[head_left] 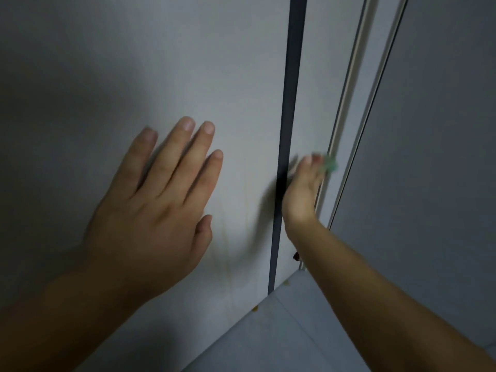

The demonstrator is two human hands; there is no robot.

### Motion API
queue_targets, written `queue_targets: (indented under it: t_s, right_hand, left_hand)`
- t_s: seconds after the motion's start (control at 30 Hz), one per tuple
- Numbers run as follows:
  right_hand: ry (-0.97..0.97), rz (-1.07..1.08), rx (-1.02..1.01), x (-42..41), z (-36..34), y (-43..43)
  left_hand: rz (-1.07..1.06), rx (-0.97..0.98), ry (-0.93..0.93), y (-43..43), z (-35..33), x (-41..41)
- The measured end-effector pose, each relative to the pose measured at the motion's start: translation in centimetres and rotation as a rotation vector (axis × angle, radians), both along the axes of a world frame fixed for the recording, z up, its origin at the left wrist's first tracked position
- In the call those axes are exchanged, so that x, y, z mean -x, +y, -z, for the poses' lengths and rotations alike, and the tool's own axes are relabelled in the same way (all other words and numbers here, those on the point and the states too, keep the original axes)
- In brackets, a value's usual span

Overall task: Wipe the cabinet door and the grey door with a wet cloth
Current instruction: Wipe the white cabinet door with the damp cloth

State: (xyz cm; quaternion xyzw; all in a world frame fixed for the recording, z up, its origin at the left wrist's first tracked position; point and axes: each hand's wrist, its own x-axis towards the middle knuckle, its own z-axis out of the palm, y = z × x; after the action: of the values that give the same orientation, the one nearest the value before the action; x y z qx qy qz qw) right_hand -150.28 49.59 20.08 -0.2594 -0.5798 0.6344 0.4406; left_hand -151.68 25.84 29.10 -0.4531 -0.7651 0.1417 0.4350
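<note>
The left hand lay flat on the pale cabinet door, fingers straight. The right hand gripped a blurred green cloth at its fingertips, against the white frame beside the grey door.

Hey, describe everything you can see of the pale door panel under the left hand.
The pale grey door panel looks smooth and matte, with faint yellowish streaks running down its lower part. It stands upright and meets the tiled floor. A dark vertical strip runs along its right edge. The left hand lies flat on it, fingers straight and spread. The right hand, blurred and holding a green cloth, is just past the strip.
</note>
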Motion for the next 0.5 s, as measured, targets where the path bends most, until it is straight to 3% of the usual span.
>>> queue_targets:
  t_s: [0.1,0.17,0.27,0.37,0.43,0.5]
  right_hand:
    - [0.038,0.041,-0.307,0.5,-1.1,-0.6]
    - [0.034,0.097,-0.334,1.0,2.8,-1.2]
    - [0.033,0.093,-0.033,0.7,11.0,-3.1]
    - [-0.195,0.014,0.386,0.1,14.3,-4.1]
    - [-0.194,0.066,0.298,0.3,12.9,-4.7]
    - [-0.112,0.103,-0.028,0.6,9.4,-6.5]
  left_hand:
    - [0.026,-0.034,-0.005,0.2,0.4,0.0]
    - [0.036,-0.045,-0.001,0.2,0.6,0.0]
    - [0.048,-0.024,0.005,0.1,1.2,0.0]
    - [0.043,0.059,-0.014,0.3,1.9,0.0]
    - [0.047,0.071,-0.011,0.2,2.4,0.0]
    - [0.058,0.058,-0.004,0.2,2.5,0.0]
